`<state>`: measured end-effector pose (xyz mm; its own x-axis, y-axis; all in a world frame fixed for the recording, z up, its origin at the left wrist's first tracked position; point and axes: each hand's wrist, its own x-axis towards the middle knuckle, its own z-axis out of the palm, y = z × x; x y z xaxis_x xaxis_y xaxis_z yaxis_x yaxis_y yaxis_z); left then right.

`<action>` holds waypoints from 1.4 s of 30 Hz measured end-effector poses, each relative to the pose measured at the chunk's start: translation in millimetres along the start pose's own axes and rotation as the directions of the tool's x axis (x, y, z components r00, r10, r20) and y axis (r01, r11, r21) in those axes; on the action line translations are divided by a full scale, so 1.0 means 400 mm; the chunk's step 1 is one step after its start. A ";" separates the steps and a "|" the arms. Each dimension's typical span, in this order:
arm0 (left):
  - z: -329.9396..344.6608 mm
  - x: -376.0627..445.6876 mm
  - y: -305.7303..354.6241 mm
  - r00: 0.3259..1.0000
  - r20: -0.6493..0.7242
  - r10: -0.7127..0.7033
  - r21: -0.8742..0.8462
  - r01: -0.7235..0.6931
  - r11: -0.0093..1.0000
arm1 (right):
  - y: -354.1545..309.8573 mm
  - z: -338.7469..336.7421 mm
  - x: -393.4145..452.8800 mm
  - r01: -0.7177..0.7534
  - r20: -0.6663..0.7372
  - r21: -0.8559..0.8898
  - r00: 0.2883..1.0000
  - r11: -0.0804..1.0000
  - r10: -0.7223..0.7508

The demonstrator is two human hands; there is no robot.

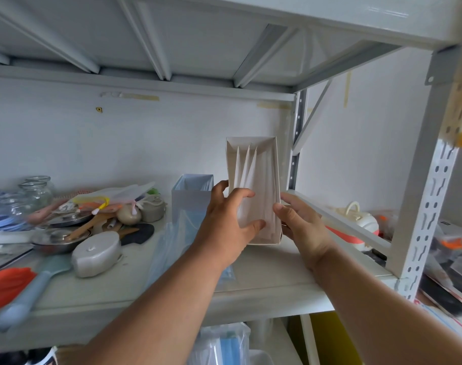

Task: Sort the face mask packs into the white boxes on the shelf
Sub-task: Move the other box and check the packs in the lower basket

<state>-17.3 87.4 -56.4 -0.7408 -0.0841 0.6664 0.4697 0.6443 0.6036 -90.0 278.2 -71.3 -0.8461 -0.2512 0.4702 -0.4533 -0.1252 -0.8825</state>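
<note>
Both forearms reach up and forward from the bottom edge, converging on the white box (pixel 253 191) at the right end of the shelf (pixel 264 275). Left hand (pixel 226 222) is at the box's left side – fingers curled over the open top into the white mask packs (pixel 248 180), thumb hooked across the near end of the packs, so it grips them. Right hand (pixel 298 222) sits against the box's right wall, thumb pressed at the rim, fingers wrapped behind – holding the box steady. Box is tipped with its open face toward the camera; packs stand on edge inside, fanned apart. Second white box (pixel 190 198) stands just left of it, upright, blue masks visible inside. Loose blue mask packs (pixel 169 241) in clear plastic lie on the shelf in front of that box, partly under the left forearm. Clutter further left: glass jars (pixel 35 192), metal pan (pixel 58 235), grey oval container (pixel 96 252), wooden utensil (pixel 89 225).
</note>
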 end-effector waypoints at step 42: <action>0.005 0.010 -0.010 1.000 0.028 0.011 0.056 -0.012 0.998 | 0.011 -0.005 0.005 0.001 -0.013 -0.034 1.000 0.999 -0.001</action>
<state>-23.0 86.0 -56.8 -0.7492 -0.0558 0.6600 0.4512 0.6865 0.5702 -94.2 279.2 -74.1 -0.8491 -0.2388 0.4712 -0.4630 -0.0929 -0.8815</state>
